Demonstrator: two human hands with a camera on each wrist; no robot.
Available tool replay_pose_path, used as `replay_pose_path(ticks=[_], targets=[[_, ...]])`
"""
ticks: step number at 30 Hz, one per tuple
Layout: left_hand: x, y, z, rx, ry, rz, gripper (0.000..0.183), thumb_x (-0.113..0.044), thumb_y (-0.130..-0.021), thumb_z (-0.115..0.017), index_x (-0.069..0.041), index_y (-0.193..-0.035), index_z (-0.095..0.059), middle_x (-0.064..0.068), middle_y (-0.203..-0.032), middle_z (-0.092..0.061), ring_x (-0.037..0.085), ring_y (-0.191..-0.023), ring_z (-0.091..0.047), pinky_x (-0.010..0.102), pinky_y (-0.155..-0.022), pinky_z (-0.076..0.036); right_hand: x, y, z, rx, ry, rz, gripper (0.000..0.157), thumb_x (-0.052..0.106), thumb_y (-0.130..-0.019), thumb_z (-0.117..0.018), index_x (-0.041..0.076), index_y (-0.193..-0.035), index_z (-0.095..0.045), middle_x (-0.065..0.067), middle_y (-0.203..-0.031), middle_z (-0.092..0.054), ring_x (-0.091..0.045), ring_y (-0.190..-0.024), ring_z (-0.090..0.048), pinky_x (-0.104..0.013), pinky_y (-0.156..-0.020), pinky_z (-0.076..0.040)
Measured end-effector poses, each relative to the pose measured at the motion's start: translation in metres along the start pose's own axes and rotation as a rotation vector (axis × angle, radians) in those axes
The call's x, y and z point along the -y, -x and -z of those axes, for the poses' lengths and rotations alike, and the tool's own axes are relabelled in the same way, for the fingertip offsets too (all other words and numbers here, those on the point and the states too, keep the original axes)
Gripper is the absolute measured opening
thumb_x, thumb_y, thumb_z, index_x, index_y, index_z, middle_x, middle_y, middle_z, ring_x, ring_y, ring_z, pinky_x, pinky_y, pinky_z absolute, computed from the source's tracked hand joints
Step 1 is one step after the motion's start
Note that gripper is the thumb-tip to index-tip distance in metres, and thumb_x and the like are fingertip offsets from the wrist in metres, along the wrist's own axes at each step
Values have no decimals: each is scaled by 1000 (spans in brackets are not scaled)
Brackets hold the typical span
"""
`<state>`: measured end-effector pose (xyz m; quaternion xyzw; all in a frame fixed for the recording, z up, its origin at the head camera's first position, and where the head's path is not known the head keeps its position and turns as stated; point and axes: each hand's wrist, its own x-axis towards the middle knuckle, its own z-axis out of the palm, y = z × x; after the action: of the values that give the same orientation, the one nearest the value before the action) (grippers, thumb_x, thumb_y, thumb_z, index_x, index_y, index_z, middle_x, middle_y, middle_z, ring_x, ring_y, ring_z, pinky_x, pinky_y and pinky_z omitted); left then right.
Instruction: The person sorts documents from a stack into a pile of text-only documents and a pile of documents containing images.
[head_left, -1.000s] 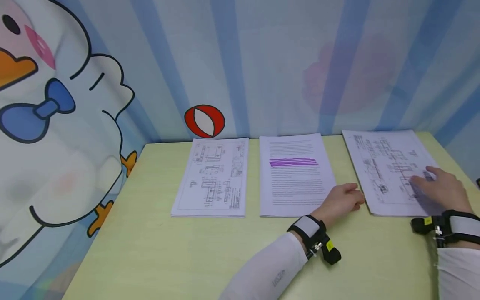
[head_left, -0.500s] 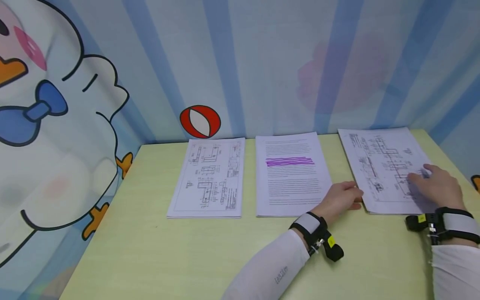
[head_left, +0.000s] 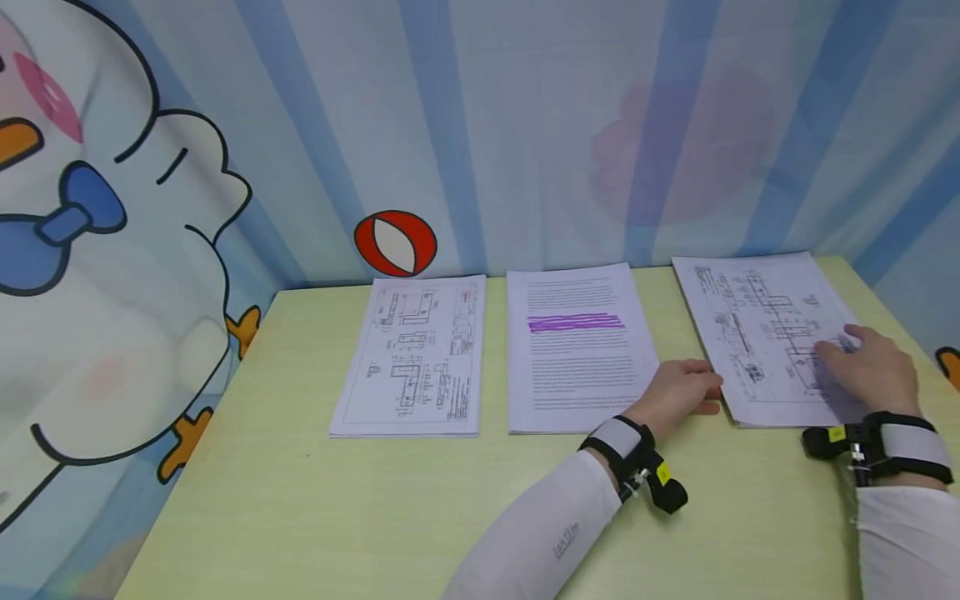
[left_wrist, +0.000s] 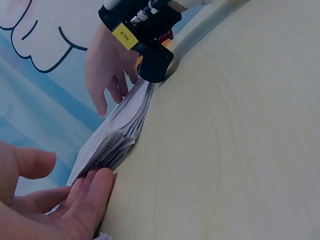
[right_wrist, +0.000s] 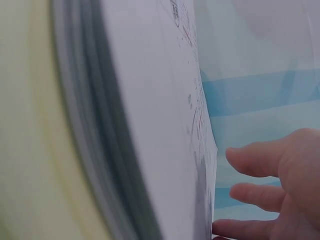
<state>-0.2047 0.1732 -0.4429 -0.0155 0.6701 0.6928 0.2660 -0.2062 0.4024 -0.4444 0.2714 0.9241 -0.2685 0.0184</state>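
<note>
On the right of the table lies a thick stack of paper (head_left: 750,333), its top sheet printed with a technical drawing. My left hand (head_left: 675,396) is at the stack's lower left side. In the left wrist view, that hand's fingers (left_wrist: 92,200) are fairly straight and touch the layered edge of the sheets, while the thumb stands apart. My right hand (head_left: 877,371) is at the lower right of the same stack, thumb and fingers spread. In the right wrist view, the right hand (right_wrist: 295,185) has a lower fingertip near the paper's edge; contact is unclear.
A stack of printed text (head_left: 577,375) with purple marker lines lies in the middle, partly behind the left wrist. Further left is another stack of drawings (head_left: 412,358). A striped blue curtain with cartoon figures (head_left: 540,142) hangs at the table's (head_left: 300,500) back edge.
The head view has drifted slightly, so everything sits a little further left. My left fingers look somewhat straighter along the right stack's side. The right hand stays in place over that stack.
</note>
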Motion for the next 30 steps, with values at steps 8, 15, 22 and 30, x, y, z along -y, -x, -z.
replay_pose_path(ticks=[8, 15, 22, 30], targets=[[-2, -4, -2, 6, -43, -47, 26, -12, -88, -59, -5, -111, -67, 4, -89, -70, 15, -78, -66, 40, -77, -58, 4, 7, 2, -20, 10, 99, 69, 37, -95, -38, -15, -138, -27, -47, -125, -40, -57, -104, -44, -63, -80, -39], [-1, -2, -1, -38, -137, -92, 13, -16, -89, -58, -6, -88, -65, 3, -72, -64, 14, -59, -62, 30, -59, -55, 10, 17, 6, -22, 14, 151, 64, 36, -95, -40, -16, -133, -37, -45, -119, -46, -53, -94, -51, -51, -65, -40], [-1, 0, -1, -142, -224, -167, 18, -12, -87, -59, -8, -71, -53, -1, -58, -49, 15, -48, -51, 24, -43, -40, 14, 17, 0, -49, 5, 170, 61, 33, -95, -41, -15, -131, -41, -44, -120, -48, -56, -100, -50, -54, -68, -42], [-6, 0, 5, -195, -269, -134, 8, -11, -87, -54, -11, -83, -61, 0, -64, -55, 12, -47, -44, 26, -42, -34, 19, 16, -7, -93, -55, 155, 58, 34, -96, -40, -12, -128, -48, -41, -120, -51, -54, -104, -49, -53, -68, -41]])
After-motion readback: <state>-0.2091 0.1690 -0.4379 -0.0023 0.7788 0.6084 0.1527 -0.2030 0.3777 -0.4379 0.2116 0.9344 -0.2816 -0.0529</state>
